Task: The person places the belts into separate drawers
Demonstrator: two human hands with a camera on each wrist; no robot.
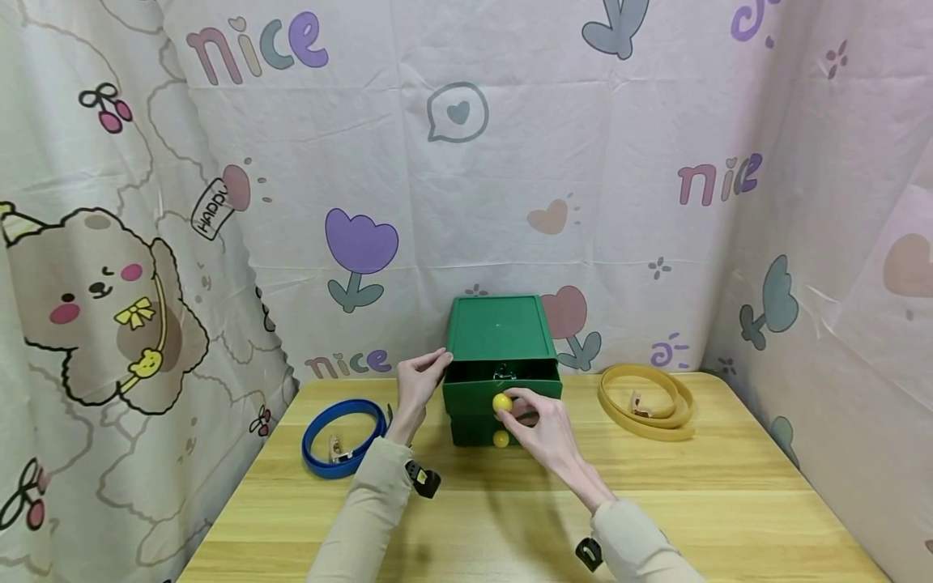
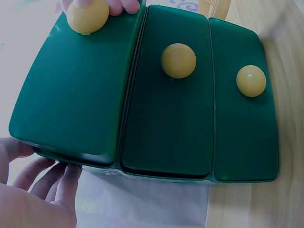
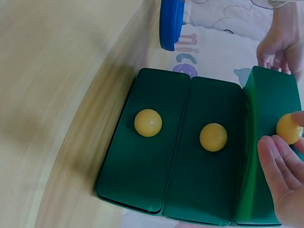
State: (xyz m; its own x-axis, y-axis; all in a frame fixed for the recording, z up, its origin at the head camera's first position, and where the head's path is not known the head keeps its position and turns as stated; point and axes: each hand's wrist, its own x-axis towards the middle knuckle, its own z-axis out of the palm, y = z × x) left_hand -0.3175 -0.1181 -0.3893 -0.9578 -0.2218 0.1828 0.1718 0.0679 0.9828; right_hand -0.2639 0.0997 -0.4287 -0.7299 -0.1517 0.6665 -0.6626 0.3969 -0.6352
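Pinching yellow knob point(image 1: 502, 402) of part-open top drawer point(image 1: 466, 398) with right hand point(image 1: 545, 427), gripping green box point(image 1: 499, 328) on table point(image 1: 525, 534) near upper corner with left hand point(image 1: 415, 394); likely light, stiff, slick, best pulled by knob.

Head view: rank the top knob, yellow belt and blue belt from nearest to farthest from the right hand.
1. Top knob: pinched by the right hand.
2. Yellow belt: right of the green drawer unit.
3. Blue belt: left of the green drawer unit.

Head view bright — wrist views dimmer (soft shadows).
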